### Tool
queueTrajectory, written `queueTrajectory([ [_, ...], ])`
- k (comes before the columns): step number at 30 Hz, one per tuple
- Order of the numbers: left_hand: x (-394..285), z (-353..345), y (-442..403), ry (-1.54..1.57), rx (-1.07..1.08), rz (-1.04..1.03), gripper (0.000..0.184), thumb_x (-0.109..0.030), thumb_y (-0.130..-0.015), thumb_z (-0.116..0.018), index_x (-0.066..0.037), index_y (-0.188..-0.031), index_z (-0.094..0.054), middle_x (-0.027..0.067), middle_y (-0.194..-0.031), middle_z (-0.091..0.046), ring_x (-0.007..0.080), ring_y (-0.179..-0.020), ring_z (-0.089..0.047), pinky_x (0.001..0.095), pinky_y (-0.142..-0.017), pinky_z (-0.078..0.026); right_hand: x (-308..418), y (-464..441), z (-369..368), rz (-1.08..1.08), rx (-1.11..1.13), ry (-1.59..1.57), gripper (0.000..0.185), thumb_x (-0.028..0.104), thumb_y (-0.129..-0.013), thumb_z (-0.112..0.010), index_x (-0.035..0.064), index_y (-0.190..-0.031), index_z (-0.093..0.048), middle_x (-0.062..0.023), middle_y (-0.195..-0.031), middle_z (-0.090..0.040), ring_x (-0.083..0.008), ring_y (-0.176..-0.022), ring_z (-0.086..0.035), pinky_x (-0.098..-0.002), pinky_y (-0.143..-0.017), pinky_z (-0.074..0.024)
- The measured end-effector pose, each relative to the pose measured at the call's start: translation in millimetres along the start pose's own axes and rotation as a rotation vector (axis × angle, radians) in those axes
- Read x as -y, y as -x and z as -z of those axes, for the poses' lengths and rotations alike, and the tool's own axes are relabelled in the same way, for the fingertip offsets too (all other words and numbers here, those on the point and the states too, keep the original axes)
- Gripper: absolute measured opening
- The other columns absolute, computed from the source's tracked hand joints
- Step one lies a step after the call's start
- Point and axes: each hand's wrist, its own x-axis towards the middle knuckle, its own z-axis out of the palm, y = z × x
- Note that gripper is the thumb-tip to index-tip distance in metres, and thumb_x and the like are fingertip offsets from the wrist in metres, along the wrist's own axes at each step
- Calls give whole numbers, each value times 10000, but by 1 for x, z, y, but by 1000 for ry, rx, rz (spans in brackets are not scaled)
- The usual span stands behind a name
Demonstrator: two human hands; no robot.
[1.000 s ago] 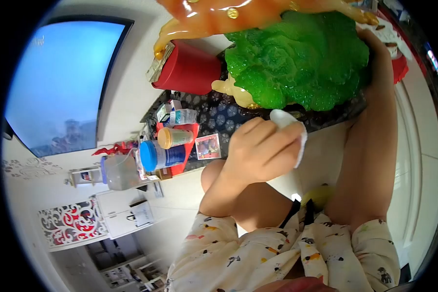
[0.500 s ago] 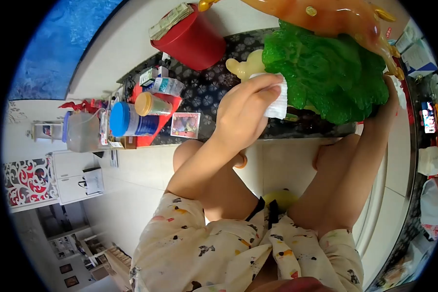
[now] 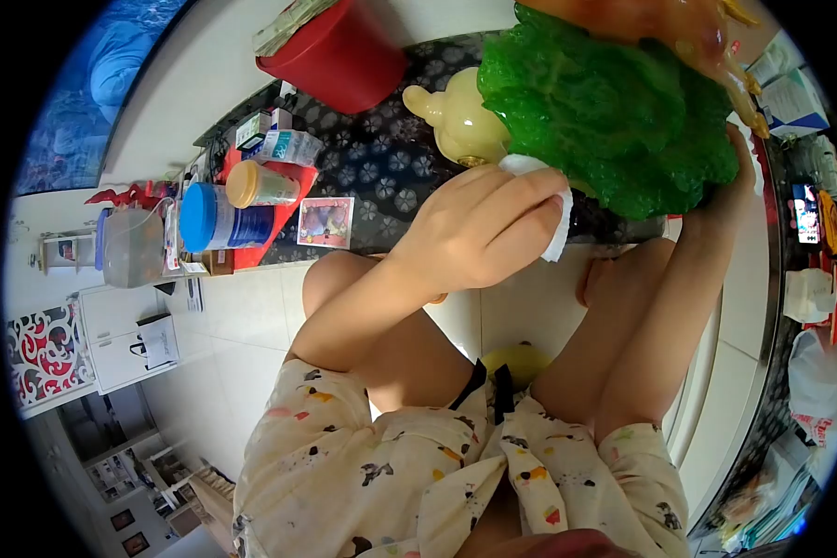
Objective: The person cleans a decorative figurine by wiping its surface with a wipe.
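My left hand is closed around a folded white tissue, whose edge shows past the thumb and fingers. It is held just in front of a large glossy ornament with a green ruffled leaf like cabbage. A pale cream rounded part shows on the ornament's left, and an orange-brown figure runs along its top, cut by the frame. At the leaf's right edge, my right hand grips the ornament; its fingers are partly hidden. A white piece, seemingly tissue, shows beside that hand.
The ornament stands on a dark flower-patterned counter. To its left are a red bucket topped with banknotes, a blue-lidded tub, a small yellow-lidded jar and a picture card. A lit phone lies on the right-hand counter.
My left hand with the tissue has moved down and slightly right, away from the leaf, uncovering more of the cream part. My right hand stays at the leaf's edge. The whole view has shifted slightly.
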Motion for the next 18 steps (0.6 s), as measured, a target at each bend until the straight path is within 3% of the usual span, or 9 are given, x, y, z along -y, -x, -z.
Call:
queueTrajectory([
  [2,5,-6,-1,-55,-99,-80,236,14,-696,-705,11,-919,-629,144,-1069,-685,258,-728,-640,331,-619,-531,-3,-3,13,32,147,-43,258,186,-920,-592,-26,-1043,-670,-108,-973,-712,-224,-875,-701,-344,-785,-571],
  [5,10,-20,-2,-61,-233,-135,193,5,-723,-706,33,-891,-616,158,-1042,-677,225,-659,-612,309,-560,-510,-2,-1,9,18,99,-41,262,187,-935,-567,-28,-1045,-668,-116,-970,-714,-228,-872,-706,-354,-785,-579],
  [8,7,-25,-1,-74,-272,-126,183,13,-739,-704,44,-897,-616,173,-1051,-677,223,-648,-610,305,-550,-505,-2,0,-1,32,-42,73,421,224,-1005,-411,-66,-1249,-594,-214,-1195,-671,-324,-1090,-679,-449,-940,-569],
  [9,6,-25,-1,-85,-270,-118,179,16,-744,-704,47,-897,-616,178,-1054,-676,223,-645,-609,304,-547,-503,-2,0,-4,34,-49,80,428,225,-1005,-410,-72,-1260,-586,-217,-1198,-669,-326,-1092,-678,-450,-940,-569],
  [12,-6,-22,1,-60,-219,65,350,70,-711,-715,-19,-1040,-637,139,-1134,-708,309,-859,-700,343,-722,-563,-1,4,-9,38,-70,92,444,226,-1006,-409,-83,-1281,-570,-224,-1203,-667,-331,-1094,-677,-453,-940,-569],
  [16,-3,-29,-15,-178,-283,-36,177,14,-743,-706,34,-897,-620,149,-1030,-680,206,-635,-604,293,-556,-500,-2,2,-6,23,-46,72,440,227,-1005,-417,-82,-1276,-572,-225,-1199,-667,-333,-1091,-678,-455,-934,-572],
  [18,-6,-28,-18,-218,-223,-9,169,6,-748,-703,20,-893,-619,137,-1017,-679,198,-629,-598,289,-560,-498,-3,0,-3,24,-29,64,434,225,-1003,-423,-82,-1270,-576,-223,-1196,-668,-330,-1089,-679,-454,-931,-574],
])
